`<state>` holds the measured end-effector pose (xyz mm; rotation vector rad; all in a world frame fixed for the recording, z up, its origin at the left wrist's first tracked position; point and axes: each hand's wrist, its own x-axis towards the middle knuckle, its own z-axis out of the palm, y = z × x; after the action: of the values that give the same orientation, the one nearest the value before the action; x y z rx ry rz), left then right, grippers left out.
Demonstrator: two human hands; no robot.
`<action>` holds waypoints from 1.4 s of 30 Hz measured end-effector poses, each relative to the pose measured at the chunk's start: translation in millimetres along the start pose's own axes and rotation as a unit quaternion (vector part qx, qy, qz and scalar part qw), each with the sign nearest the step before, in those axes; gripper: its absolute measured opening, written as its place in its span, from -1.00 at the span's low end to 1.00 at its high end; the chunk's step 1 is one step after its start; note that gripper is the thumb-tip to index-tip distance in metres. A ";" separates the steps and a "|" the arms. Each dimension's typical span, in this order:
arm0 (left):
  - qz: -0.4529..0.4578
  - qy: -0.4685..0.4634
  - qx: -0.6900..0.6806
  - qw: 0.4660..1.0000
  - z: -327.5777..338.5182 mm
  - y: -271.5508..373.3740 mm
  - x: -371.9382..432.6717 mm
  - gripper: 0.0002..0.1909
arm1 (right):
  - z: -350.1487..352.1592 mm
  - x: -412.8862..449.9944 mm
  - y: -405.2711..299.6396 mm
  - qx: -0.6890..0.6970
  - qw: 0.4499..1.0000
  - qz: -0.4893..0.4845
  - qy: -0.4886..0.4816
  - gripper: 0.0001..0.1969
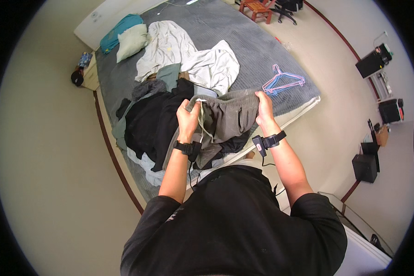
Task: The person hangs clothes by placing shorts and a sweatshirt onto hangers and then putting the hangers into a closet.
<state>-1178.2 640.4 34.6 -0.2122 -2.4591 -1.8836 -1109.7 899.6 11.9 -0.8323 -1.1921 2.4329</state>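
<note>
Grey-brown trousers with an elastic waistband hang between my two hands over the near edge of the bed. My left hand grips one end of the waistband, near a white tag. At the other end, my right hand holds the waistband. Below and to the left lies a heap of clothes, with a black garment on top and grey-green cloth around it. White garments spread out behind the heap. Several pink and blue hangers lie together on the bed, right of my right hand.
The bed has a grey ribbed cover. A teal pillow and a pale pillow lie at its far left corner. A bedside cabinet stands left. A wooden chair is beyond; black boxes stand right.
</note>
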 end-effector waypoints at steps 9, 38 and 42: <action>0.020 -0.040 0.045 0.998 75.4 -1.9 -3.9 -0.61 | -74.5 34.4 13.2 -0.116 0.983 -0.055 0.132 -0.81; -0.077 -0.096 0.225 0.966 363.3 -152.2 45.7 -0.81 | -326.1 331.0 111.4 -0.539 0.840 -0.049 0.038 -0.86; -0.104 -0.084 0.234 0.963 365.7 -162.0 37.7 -0.83 | -318.5 347.3 122.9 -0.600 0.795 -0.082 0.009 -0.69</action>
<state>-1217.0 954.6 -212.8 -0.1012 -3.0587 -1.3230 -1187.1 1195.2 -367.3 -0.9196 -2.6733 1.2706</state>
